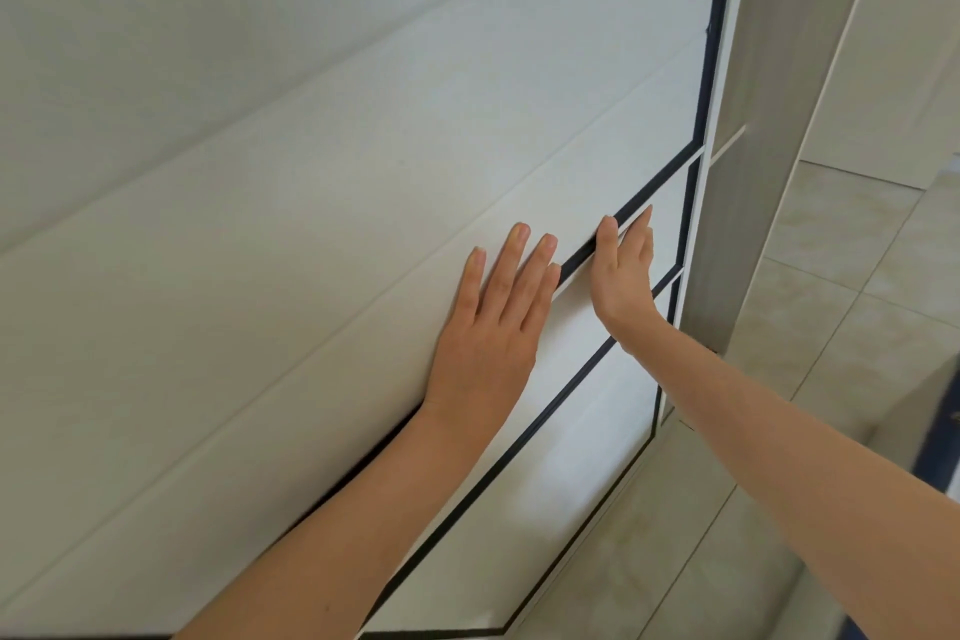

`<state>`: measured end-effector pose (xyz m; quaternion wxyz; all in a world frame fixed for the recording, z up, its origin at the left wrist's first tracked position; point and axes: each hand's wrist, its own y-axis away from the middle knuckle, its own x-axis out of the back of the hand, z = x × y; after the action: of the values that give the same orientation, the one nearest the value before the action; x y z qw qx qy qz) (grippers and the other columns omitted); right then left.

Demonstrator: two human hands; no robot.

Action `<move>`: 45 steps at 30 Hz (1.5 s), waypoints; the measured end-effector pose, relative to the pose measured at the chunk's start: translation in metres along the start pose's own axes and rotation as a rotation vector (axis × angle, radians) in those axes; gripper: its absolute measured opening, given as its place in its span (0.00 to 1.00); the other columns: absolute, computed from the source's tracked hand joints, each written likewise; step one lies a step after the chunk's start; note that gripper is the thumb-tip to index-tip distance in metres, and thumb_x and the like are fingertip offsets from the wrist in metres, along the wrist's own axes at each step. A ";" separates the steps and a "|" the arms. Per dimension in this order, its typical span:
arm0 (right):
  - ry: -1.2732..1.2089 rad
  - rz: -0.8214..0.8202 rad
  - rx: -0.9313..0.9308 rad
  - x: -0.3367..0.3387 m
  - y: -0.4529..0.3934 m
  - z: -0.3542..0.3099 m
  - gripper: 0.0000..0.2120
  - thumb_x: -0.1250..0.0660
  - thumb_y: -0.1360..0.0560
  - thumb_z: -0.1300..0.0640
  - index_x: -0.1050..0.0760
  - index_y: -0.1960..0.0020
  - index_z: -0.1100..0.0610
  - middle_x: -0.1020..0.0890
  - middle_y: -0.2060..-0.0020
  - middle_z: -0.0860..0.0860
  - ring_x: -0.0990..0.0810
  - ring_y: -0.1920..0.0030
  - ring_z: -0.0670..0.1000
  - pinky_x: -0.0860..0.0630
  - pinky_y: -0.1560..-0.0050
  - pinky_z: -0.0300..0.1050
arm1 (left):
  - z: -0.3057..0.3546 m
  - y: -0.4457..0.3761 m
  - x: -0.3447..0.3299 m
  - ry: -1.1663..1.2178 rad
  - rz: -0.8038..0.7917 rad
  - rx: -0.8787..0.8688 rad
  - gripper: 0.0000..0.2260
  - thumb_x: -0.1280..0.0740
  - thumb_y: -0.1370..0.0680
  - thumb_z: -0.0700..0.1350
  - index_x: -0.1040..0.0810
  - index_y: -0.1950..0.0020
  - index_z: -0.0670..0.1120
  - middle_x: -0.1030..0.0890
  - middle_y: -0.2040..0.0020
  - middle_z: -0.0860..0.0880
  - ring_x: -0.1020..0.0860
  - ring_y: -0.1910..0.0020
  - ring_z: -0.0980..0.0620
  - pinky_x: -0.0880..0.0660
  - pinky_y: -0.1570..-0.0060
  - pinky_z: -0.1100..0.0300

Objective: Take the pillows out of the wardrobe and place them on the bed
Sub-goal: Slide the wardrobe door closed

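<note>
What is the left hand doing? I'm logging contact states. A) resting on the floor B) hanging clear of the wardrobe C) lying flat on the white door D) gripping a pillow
C: the left hand lies palm-flat, fingers spread, on the white door, beside the right hand at the dark gap.

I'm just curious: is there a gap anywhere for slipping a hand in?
Only the dark seam between the white panels, where the right hand hooks its fingers. The left hand lies flat beside it. The tiled floor to the right is bare.
</note>
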<state>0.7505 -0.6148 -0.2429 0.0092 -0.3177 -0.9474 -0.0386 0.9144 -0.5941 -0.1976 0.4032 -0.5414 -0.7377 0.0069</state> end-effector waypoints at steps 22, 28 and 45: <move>0.036 0.115 0.000 0.115 -0.197 -0.005 0.32 0.55 0.19 0.39 0.58 0.20 0.50 0.51 0.20 0.50 0.53 0.21 0.49 0.53 0.24 0.50 | 0.087 -0.198 -0.034 0.063 -0.089 -0.047 0.26 0.51 0.17 0.43 0.48 0.19 0.41 0.51 0.18 0.42 0.54 0.21 0.37 0.70 0.29 0.37; 0.052 0.098 0.026 0.142 -0.231 -0.005 0.31 0.55 0.18 0.41 0.57 0.20 0.52 0.50 0.20 0.49 0.53 0.21 0.48 0.52 0.23 0.51 | 0.107 -0.236 -0.041 0.028 -0.125 -0.043 0.27 0.57 0.20 0.41 0.50 0.19 0.42 0.53 0.18 0.43 0.56 0.21 0.38 0.72 0.29 0.37; 0.054 0.068 0.007 0.184 -0.293 -0.004 0.32 0.54 0.20 0.40 0.57 0.20 0.51 0.51 0.20 0.51 0.53 0.21 0.50 0.52 0.26 0.49 | 0.141 -0.297 -0.052 -0.024 -0.179 -0.033 0.28 0.59 0.20 0.39 0.51 0.19 0.43 0.55 0.18 0.43 0.58 0.21 0.38 0.73 0.30 0.37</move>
<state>0.4272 -0.7376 -0.2514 0.0370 -0.3484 -0.9356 -0.0435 0.5984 -0.6991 -0.1903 0.3845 -0.4798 -0.7879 -0.0347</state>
